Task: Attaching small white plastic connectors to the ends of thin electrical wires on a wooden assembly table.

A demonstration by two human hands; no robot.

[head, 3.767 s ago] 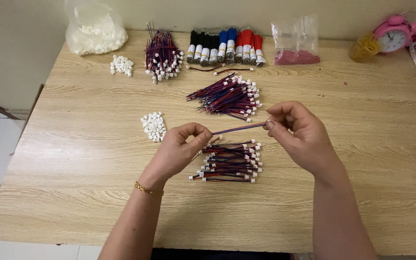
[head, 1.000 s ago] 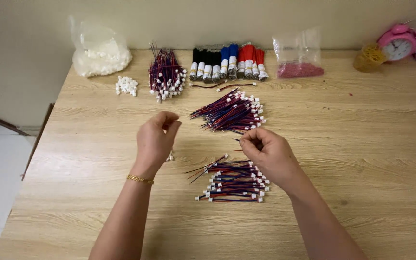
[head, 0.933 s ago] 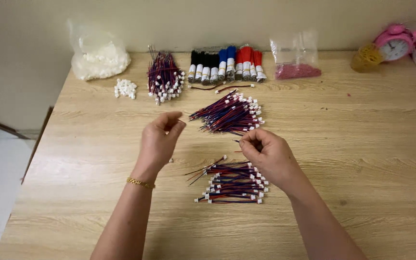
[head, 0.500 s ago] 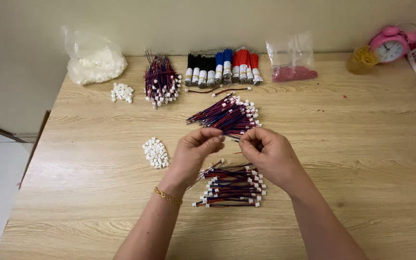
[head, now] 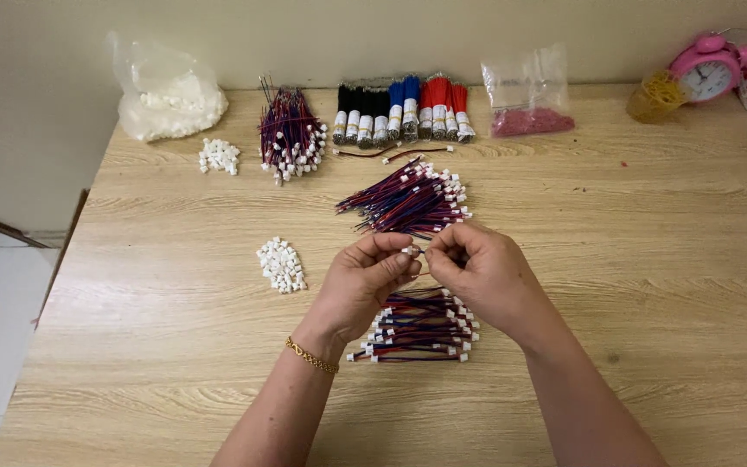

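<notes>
Small white connector (head: 409, 251) sat pinched between fingertips of both hands, above tabletop (head: 650, 259) centre. Left hand (head: 363, 281) curled, thumb and forefinger closed on connector. Right hand (head: 477, 272) likewise curled, fingertips gripping thin wire at connector; wire itself mostly hidden. Finished red-blue wire bundle (head: 421, 327) lay just near of hands, partly under them. Second wire pile (head: 408, 197) just far of hands. Loose white connector heap (head: 281, 264) lay left of left hand.
</notes>
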